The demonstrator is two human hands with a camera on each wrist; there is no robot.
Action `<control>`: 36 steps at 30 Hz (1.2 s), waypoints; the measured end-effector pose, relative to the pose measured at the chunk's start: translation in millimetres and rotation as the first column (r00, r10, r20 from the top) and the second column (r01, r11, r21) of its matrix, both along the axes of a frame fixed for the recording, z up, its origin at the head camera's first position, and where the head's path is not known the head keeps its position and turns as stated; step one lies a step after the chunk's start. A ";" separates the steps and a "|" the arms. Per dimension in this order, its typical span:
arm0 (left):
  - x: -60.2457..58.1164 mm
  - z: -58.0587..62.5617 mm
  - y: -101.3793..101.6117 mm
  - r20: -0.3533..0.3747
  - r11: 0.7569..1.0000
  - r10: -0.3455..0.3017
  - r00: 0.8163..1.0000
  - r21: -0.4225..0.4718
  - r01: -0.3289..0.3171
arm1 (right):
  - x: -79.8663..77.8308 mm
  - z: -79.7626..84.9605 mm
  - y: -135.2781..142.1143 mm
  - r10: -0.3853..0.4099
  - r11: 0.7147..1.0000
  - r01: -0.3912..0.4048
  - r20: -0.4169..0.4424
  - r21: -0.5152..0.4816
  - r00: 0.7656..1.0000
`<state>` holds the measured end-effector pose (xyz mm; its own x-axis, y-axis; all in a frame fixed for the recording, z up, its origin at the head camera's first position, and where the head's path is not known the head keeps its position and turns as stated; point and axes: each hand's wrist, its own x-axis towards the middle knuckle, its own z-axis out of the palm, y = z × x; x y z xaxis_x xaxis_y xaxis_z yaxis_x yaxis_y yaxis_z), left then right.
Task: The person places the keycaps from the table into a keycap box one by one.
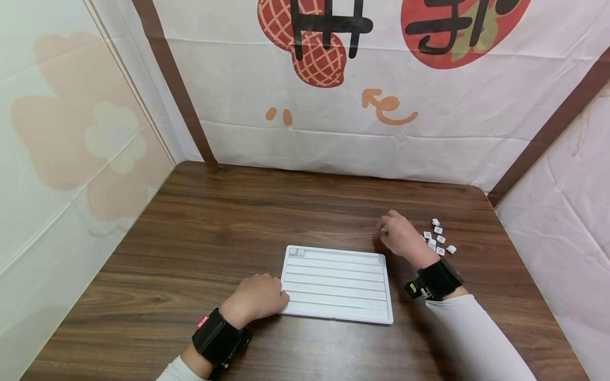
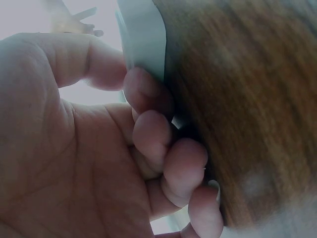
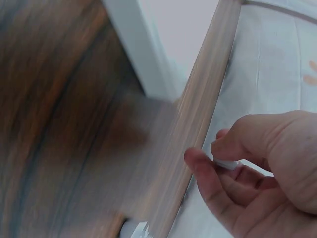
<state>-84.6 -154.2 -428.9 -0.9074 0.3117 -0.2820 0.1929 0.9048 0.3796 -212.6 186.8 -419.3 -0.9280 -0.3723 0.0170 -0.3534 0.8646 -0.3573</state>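
Observation:
A white ridged tray [image 1: 335, 286] with several long rows lies on the table. Two small white keycap-like pieces [image 1: 297, 252] sit in its top left corner. My left hand [image 1: 257, 299] grips the tray's near left edge between thumb and curled fingers; the left wrist view shows the fingertips [image 2: 151, 136] right at the tray's rim [image 2: 143, 34]. Beyond the tray's far right corner, my right hand [image 1: 400, 235] pinches a small white keycap-like piece [image 3: 226, 163] between thumb and fingers, which mostly cover it.
Several loose white keycap-like pieces [image 1: 440, 239] are scattered to the right of my right hand. The dark wooden table [image 1: 214, 211] ends at a printed cloth wall [image 1: 333, 143] at the back. More cloth hangs along the left and right sides.

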 end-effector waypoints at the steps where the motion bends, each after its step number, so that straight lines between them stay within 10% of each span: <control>1: -0.1 0.1 -0.2 -0.004 1.000 -0.001 1.000 -0.002 0.001 | 1.2 0.7 -3.2 0.020 1.000 -0.020 0.006 -0.005 1.000; 14: -2.5 0.2 0.2 0.000 1.000 -0.002 1.000 -0.009 0.002 | 16.4 6.1 -41.5 0.225 0.974 -0.225 0.038 -0.005 0.974; 36: -0.9 0.1 -0.6 0.000 1.000 0.001 1.000 -0.022 -0.001 | 33.6 1.9 -105.8 0.331 0.943 -0.332 0.011 0.014 0.943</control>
<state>-85.6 -154.8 -428.8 -0.9079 0.3044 -0.2884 0.1920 0.9132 0.3594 -179.1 81.0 -417.4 -0.7521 -0.6591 0.0019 -0.6181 0.7044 -0.3491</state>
